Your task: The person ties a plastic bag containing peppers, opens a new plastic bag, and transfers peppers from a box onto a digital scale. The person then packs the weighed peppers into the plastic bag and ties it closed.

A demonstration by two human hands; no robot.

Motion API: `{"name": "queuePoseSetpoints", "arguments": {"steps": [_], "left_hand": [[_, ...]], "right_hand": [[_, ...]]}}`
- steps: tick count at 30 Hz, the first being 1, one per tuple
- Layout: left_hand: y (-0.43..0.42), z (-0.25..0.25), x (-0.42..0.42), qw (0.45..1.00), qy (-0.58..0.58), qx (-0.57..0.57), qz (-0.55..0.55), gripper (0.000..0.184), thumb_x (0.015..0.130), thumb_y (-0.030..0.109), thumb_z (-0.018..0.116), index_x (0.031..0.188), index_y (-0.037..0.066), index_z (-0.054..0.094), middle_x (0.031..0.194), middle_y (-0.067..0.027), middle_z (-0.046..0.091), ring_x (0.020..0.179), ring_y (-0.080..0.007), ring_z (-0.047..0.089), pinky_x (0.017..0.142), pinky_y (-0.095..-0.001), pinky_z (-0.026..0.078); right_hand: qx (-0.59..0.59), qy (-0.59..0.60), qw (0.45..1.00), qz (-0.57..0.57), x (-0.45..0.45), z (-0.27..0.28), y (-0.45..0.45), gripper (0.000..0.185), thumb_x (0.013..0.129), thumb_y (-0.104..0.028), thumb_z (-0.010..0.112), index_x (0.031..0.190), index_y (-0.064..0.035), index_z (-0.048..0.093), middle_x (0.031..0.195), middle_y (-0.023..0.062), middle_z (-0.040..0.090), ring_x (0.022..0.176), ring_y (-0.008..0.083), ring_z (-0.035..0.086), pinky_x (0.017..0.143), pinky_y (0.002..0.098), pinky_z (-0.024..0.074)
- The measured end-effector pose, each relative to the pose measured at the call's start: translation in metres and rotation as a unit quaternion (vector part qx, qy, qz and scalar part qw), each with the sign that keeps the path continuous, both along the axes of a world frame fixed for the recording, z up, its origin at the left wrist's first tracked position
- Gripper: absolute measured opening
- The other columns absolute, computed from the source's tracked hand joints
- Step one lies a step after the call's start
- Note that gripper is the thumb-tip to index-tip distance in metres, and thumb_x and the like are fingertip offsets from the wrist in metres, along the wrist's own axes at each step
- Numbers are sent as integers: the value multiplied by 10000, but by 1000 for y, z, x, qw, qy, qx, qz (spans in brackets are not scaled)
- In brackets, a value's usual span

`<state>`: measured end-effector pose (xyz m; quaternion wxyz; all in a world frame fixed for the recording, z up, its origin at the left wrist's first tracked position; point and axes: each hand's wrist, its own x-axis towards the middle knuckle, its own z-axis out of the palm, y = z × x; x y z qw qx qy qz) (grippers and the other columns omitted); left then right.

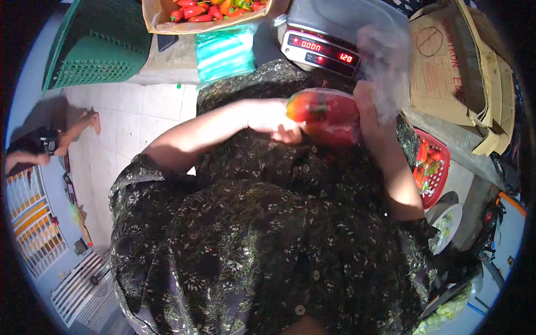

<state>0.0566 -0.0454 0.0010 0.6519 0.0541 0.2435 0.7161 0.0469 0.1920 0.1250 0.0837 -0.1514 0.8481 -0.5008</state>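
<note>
A clear plastic bag [333, 114] with red and partly green peppers in it is held in front of the chest. My left hand [275, 121] is at the bag's left end, its fingers curled against the underside. At the right end, my right hand [367, 106] grips the plastic, and the loose, see-through part of the bag rises above it. Just beyond the bag stands a digital scale [321, 51] with lit red digits. Its metal pan [335, 19] is partly behind the plastic.
A box [215, 27] of red peppers and green plastic bags [225, 54] lie beyond my left arm. A green basket [95, 56] is at upper left, a cardboard box [441, 67] at right, above a red basket [432, 167] of peppers. Another person [47, 139] is at far left.
</note>
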Motion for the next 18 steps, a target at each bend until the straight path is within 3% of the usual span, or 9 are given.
{"name": "queuePoseSetpoints", "arguments": {"steps": [1, 4, 7, 9, 12, 14, 16, 17, 18], "left_hand": [[7, -1, 5, 991, -87, 98, -42, 727, 903, 647, 277, 1309, 54, 383, 963, -166, 602, 628, -225, 639, 489, -291, 544], [20, 45, 1, 988, -129, 63, 56, 780, 877, 685, 236, 1335, 62, 333, 967, -210, 595, 701, -270, 671, 543, -360, 589], [24, 62, 14, 972, -156, 65, 164, 691, 923, 566, 349, 1397, 73, 251, 1042, -224, 575, 670, -253, 664, 500, -361, 582], [28, 63, 14, 969, -104, 58, 219, 602, 947, 407, 413, 1408, 60, 241, 1100, -206, 567, 688, -215, 660, 499, -296, 573], [31, 74, 5, 963, 23, -68, 260, 566, 926, 182, 511, 1408, 39, 252, 1157, -159, 568, 748, -153, 652, 509, -196, 546], [35, 89, 13, 831, 359, -229, 357, 538, 892, 169, 546, 1369, 40, 333, 1155, -161, 574, 858, -201, 631, 654, -273, 533], [37, 106, 21, 560, 633, -359, 396, 514, 858, 156, 581, 1330, 41, 414, 1153, -163, 581, 968, -249, 611, 799, -349, 519], [27, 116, 19, 557, 690, -321, 334, 425, 849, 181, 576, 1246, 48, 504, 1137, -174, 572, 1053, -310, 562, 907, -387, 448], [23, 112, 17, 524, 735, -298, 311, 432, 844, 167, 581, 1253, 57, 495, 1160, -165, 556, 1068, -310, 548, 923, -385, 432]], "right_hand": [[34, 43, 998, 21, -2, -4, -2, 186, 876, -195, 496, 917, -21, 549, 775, 128, 575, 806, 310, 570, 708, 415, 458], [143, 239, 959, 61, -9, -10, -9, 161, 882, -188, 515, 817, -45, 553, 722, 109, 545, 732, 300, 548, 634, 420, 434], [253, 431, 865, 50, -8, -6, -7, 200, 905, -196, 504, 787, -55, 581, 726, 115, 551, 674, 300, 533, 602, 426, 403], [317, 417, 850, 60, -11, -8, 4, 221, 912, -222, 501, 790, -58, 587, 739, 136, 572, 695, 329, 549, 606, 445, 415], [311, 325, 890, 74, -14, -12, 15, 214, 908, -247, 524, 830, -60, 595, 770, 129, 597, 720, 314, 576, 621, 438, 442], [309, 420, 853, 24, -20, -23, 14, 199, 898, -251, 547, 856, -65, 601, 793, 120, 614, 725, 287, 595, 626, 404, 463], [255, 320, 912, -14, -30, -47, 19, 198, 894, -253, 556, 877, -61, 601, 815, 106, 628, 728, 253, 608, 636, 374, 477], [200, 166, 965, -25, -38, -64, 32, 202, 895, -253, 555, 885, -56, 599, 825, 97, 634, 728, 233, 612, 643, 361, 481], [178, 109, 978, -26, -40, -64, 32, 210, 898, -256, 548, 887, -51, 595, 829, 89, 636, 729, 216, 613, 647, 351, 483]]}}
